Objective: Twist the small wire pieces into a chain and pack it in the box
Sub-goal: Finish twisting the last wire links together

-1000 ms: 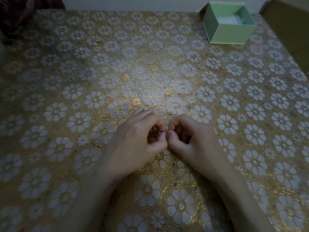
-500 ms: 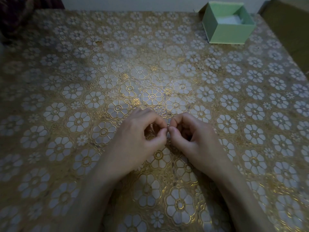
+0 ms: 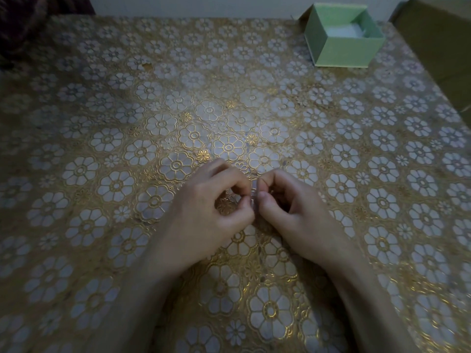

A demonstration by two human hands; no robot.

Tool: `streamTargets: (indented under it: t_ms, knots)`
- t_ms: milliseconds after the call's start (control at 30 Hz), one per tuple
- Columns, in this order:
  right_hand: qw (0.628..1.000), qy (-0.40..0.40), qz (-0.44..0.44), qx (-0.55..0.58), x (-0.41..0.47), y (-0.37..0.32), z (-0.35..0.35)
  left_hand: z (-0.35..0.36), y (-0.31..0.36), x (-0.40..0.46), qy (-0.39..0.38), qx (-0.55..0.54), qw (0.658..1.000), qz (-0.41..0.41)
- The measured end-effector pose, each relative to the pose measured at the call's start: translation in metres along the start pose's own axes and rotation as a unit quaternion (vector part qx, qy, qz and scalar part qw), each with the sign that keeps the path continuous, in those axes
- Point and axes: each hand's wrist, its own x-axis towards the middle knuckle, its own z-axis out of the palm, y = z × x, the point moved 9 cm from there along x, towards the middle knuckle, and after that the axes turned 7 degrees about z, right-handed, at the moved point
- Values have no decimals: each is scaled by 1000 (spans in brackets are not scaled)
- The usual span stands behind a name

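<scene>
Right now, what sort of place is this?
Probably a home table used for craftwork: a gold floral tablecloth, a small green box at the far right, and two hands pinching wire pieces.

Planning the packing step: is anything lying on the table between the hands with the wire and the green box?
Nothing visible does. The left hand and right hand pinch the small wire piece near the table's middle; the open pale green cardboard box sits at the far right corner, with only bare gold floral tablecloth between.
</scene>
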Motion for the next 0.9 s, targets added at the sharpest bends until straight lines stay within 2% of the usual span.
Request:
streamTargets:
  t_ms: [133, 233, 533, 900]
  knots:
    - [999, 11, -33, -20, 0, -8, -2, 5, -3, -1, -13, -5, 1000, -9]
    - [999, 9, -36, 5, 0, -10, -4, 5, -4, -2, -12, 8, 1000, -7]
    - [996, -5, -20, 82, 1, -6, -6, -6, -7, -1, 28, -43, 998, -20]
    - [998, -10, -32, 57, 1, -10, -5, -1, -5, 0, 31, -53, 998, -27]
